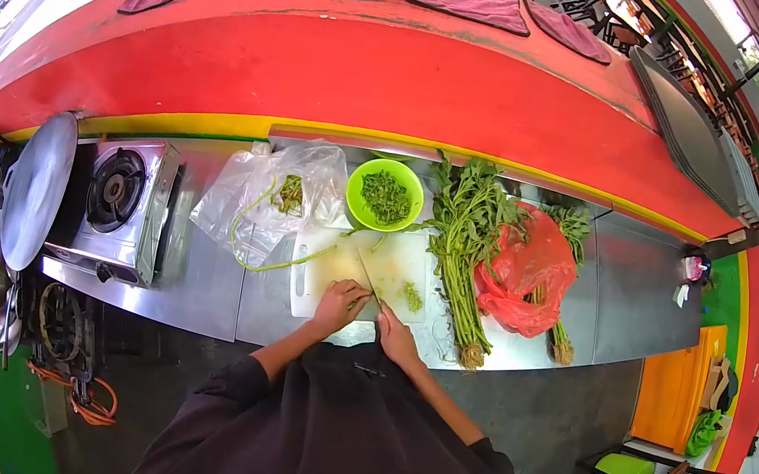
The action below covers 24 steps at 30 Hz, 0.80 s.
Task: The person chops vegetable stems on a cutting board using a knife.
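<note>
My right hand (398, 335) is closed round the handle of a knife (365, 272), its blade pointing away and slightly left over the white cutting board (303, 287). Beside the blade, my left hand (342, 305) has its fingers drawn together on the board's near part; what they hold is hidden. A small heap of chopped green stems (412, 296) lies right of the knife. One long green stem (279, 266) curves from the board's left side over a clear plastic bag (220, 200). Behind the board stands a lime-green bowl (353, 211) of chopped leaves (386, 197).
Bunches of leafy greens (456, 270) lie right of the board, partly under a red plastic bag (529, 272). A gas stove (119, 193) with a large metal lid (39, 190) beside it stands left. A red wall (346, 76) rises behind the steel counter (201, 283).
</note>
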### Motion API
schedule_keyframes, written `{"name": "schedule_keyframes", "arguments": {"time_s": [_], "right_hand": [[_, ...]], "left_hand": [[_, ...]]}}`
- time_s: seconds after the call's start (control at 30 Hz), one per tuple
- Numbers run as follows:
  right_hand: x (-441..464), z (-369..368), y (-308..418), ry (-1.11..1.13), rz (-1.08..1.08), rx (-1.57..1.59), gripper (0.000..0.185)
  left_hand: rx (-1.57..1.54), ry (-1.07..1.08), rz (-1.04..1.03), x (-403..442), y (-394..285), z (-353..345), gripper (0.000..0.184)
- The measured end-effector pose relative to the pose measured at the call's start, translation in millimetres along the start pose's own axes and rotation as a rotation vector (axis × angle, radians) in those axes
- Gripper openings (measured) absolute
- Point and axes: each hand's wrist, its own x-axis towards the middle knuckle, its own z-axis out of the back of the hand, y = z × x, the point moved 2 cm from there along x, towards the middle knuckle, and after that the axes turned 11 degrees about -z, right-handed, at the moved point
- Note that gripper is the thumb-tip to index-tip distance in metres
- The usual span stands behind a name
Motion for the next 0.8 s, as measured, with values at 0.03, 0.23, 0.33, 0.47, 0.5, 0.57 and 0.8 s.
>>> {"name": "schedule_keyframes", "arguments": {"time_s": [0.03,0.23,0.33,0.47,0.5,0.57,0.8], "right_hand": [[0.1,-2.6,0.0,-0.023,0.015,-0.003,0.048],[7.0,-5.5,-4.1,-0.024,0.009,-0.005,0.048],[10.8,-6.7,-5.8,-0.047,0.085,0.04,0.048],[5.6,0.6,4.5,-0.02,0.072,0.086,0.049],[4.5,1.6,5.6,-0.003,0.043,0.076,0.05],[2.3,2.6,9.4,0.015,0.014,0.065,0.05],[6.9,-6.5,6.0,-0.027,-0.02,-0.056,0.047]], "left_hand": [[0.0,-0.001,0.004,-0.5,0.2,0.4,0.012],[0.0,0.027,0.018,-1.9,2.9,-1.8,0.014],[0.005,0.024,0.015,-2.0,2.5,-0.5,0.014],[-0.008,0.033,0.028,-1.0,0.4,0.8,0.013],[-0.008,0.038,0.032,-1.5,1.0,0.7,0.013],[-0.001,0.026,0.02,-1.5,1.4,-0.1,0.013],[-0.011,0.047,0.047,-1.2,1.3,1.2,0.013]]}}
